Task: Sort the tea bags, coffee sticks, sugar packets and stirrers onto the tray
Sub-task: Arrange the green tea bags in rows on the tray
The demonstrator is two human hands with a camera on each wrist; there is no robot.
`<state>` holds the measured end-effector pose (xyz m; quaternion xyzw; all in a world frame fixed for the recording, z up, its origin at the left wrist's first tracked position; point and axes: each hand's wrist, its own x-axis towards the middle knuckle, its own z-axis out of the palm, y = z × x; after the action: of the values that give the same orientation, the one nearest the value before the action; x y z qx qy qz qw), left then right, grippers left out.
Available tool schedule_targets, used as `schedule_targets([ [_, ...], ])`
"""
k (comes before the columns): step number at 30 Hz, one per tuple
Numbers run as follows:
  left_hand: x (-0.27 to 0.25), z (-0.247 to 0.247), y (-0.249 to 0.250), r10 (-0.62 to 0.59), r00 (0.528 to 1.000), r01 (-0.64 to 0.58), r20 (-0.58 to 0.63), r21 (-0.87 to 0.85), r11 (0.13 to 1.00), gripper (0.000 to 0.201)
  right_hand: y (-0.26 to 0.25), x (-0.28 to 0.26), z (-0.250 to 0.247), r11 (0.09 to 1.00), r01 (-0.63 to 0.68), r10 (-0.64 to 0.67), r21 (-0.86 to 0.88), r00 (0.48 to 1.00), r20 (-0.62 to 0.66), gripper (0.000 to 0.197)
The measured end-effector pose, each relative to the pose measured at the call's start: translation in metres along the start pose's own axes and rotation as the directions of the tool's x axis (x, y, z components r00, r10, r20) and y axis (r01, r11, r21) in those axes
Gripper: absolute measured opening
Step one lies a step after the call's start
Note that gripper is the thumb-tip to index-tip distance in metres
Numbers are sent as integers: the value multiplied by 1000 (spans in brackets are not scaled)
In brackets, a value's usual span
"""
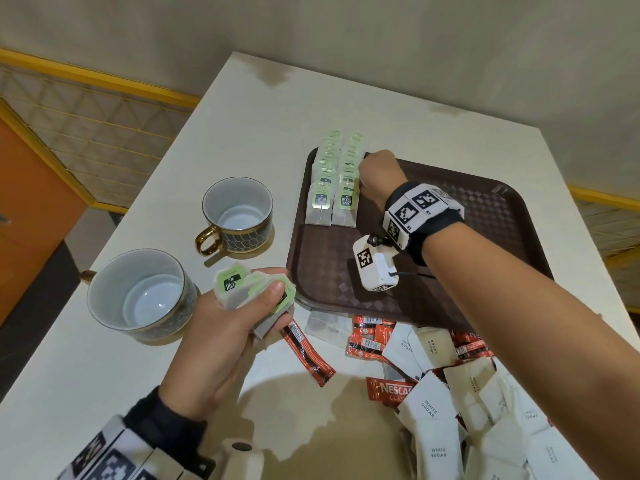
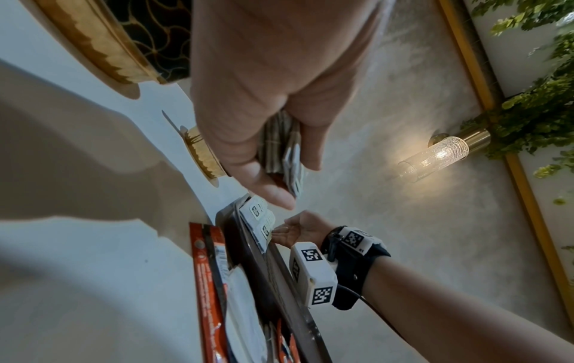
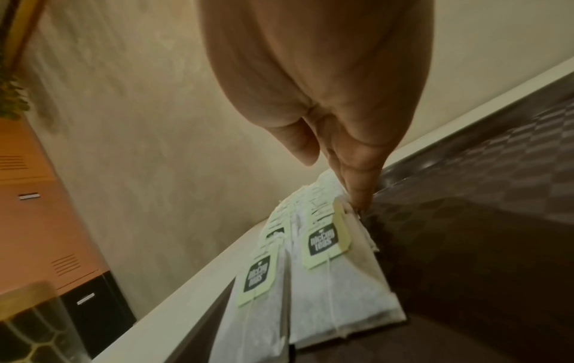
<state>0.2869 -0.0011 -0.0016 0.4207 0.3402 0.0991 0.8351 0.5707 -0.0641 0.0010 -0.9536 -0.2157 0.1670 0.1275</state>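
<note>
A brown tray [image 1: 450,237] lies on the white table. Two overlapping rows of green-tagged tea bags [image 1: 334,181] fill its far left part. My right hand [image 1: 363,178] is over the tray, its straight fingers [image 3: 357,191] touching the right edge of the right row of tea bags [image 3: 326,270]; it holds nothing. My left hand [image 1: 249,306] hovers by the tray's near left corner and grips a bundle of tea bags [image 1: 249,289], seen edge-on as a tea bag stack [image 2: 285,152] in the left wrist view. Red coffee sticks [image 1: 367,341] and white sugar packets [image 1: 433,407] lie heaped on the table in front of the tray.
Two dark, gold-trimmed cups stand left of the tray, a small cup [image 1: 237,213] and a larger cup [image 1: 138,294]. One coffee stick [image 1: 306,353] lies under my left hand. The table's left edge [image 1: 104,216] drops off toward an orange cabinet.
</note>
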Motion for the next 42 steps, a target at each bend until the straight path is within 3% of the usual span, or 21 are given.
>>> schedule_targets([
  [2,0,-1,0,-2,1000,2,-6,3,1000,30,1,3,0,996,-15,20,90,998,-54,43],
  [3,-1,-1,0,-1,1000,1,-6,4,1000,32,4,4,1,975,-30,47,221,996,-70,37],
  [6,-3,-1,1,5,1000,-5,11,0,1000,33,12,-8,-6,992,65,-39,109,974,-225,3],
  [8,-4,-1,1,4,1000,-4,17,-11,1000,31,13,-22,-5,983,168,-156,69,975,-161,11],
  [10,-5,0,1,2,1000,-2,22,-9,1000,29,8,-32,-2,968,245,-247,-55,969,-18,14],
  [13,-6,3,1,-5,1000,5,31,0,1000,30,7,-35,10,947,271,-264,-172,962,64,11],
  [28,-15,2,-2,-1,1000,2,24,-26,1000,25,9,-25,14,961,247,-245,-120,969,32,16],
  [39,-13,2,0,-68,997,70,31,-89,994,33,9,-24,14,963,245,-241,-114,969,49,14],
  [42,-13,2,0,-83,996,86,39,-107,991,29,7,-27,11,957,278,-279,-87,960,-4,10],
])
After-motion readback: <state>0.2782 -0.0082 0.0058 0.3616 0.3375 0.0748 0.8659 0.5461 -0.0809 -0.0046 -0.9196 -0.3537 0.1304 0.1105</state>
